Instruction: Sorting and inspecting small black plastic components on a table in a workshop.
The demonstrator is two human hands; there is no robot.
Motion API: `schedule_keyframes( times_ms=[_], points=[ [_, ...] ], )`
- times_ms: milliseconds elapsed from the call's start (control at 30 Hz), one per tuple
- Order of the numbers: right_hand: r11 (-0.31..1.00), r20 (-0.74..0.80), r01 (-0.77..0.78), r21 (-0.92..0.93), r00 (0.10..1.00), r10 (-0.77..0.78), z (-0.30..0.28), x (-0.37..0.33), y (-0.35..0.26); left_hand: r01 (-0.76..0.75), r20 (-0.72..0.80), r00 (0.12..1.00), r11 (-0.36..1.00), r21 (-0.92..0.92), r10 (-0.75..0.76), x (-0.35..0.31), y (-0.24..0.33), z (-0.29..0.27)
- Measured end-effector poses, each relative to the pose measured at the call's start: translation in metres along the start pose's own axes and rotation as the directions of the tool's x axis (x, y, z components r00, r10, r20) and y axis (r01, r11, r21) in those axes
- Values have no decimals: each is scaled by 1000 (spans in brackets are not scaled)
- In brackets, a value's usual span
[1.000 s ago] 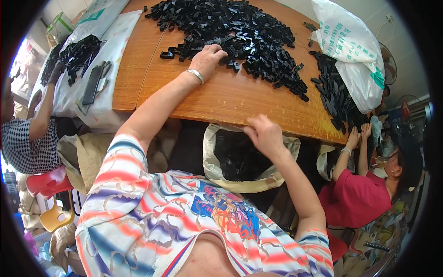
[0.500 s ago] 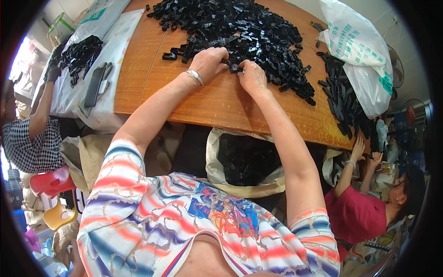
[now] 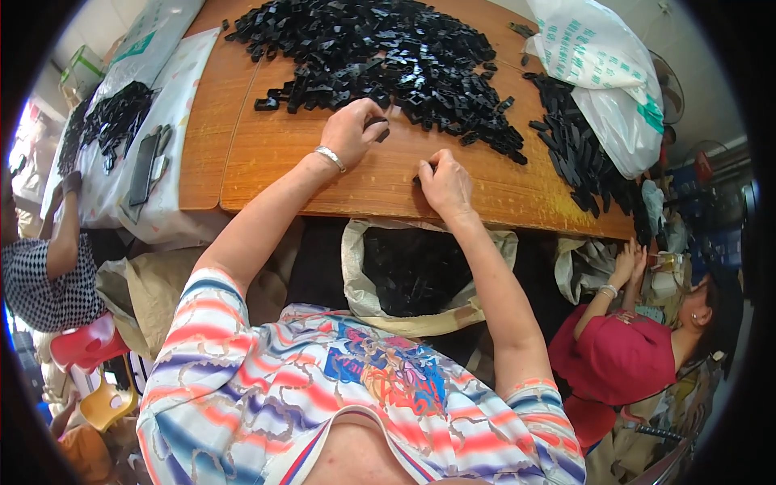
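Note:
A big heap of small black plastic pieces (image 3: 380,61) covers the far middle of the brown wooden table (image 3: 283,166). Just in front of the heap's near edge is my left hand (image 3: 349,136), its fingers curled round a black plastic piece (image 3: 376,124). My right hand (image 3: 447,187) is closed lower down, nearer the table's front edge and apart from the heap. A bit of a black plastic piece (image 3: 418,181) pokes out from its fingers; the rest is hidden.
Below the table edge hangs an open pale sack (image 3: 353,271) with dark pieces inside. Long black parts (image 3: 566,137) lie at the right beside a white plastic bag (image 3: 618,121). A co-worker in red (image 3: 614,356) sits right; another in checks (image 3: 52,283) works left.
My hands, close together at the heap's edge before, have parted. The right one came back toward the table's front edge. The whole view has shifted slightly.

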State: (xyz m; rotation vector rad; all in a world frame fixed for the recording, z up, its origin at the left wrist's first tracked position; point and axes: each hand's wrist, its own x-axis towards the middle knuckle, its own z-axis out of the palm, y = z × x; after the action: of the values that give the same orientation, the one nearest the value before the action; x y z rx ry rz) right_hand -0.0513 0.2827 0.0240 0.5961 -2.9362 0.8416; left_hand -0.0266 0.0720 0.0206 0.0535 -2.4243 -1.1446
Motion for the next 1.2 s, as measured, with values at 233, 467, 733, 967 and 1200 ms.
schedule_keyframes(
  times_ms=[233, 467, 733, 967, 1200],
  points=[
    [999, -17, -35, -18, 999, 35, -4, -10, 12, 51, -62, 995, 939, -339, -76, 3, -14, 8],
    [1000, -2, 21, 7, 1000, -21, -9, -17, 15, -79, -18, 997, 997, 4, 80, 2, -21, 13],
    [984, -31, 175, -24, 984, -175, -8, -26, 18, -73, 20, 997, 997, 27, 73, -3, -19, 7],
    [983, 27, 163, -83, 986, -162, -16, -31, 13, -120, 41, 992, 992, 40, 118, -2, -24, 5],
    [964, 136, 258, -64, 959, -247, -31, -37, 22, -130, 643, 766, 984, 120, 23, -4, 15, -20]
  ],
)
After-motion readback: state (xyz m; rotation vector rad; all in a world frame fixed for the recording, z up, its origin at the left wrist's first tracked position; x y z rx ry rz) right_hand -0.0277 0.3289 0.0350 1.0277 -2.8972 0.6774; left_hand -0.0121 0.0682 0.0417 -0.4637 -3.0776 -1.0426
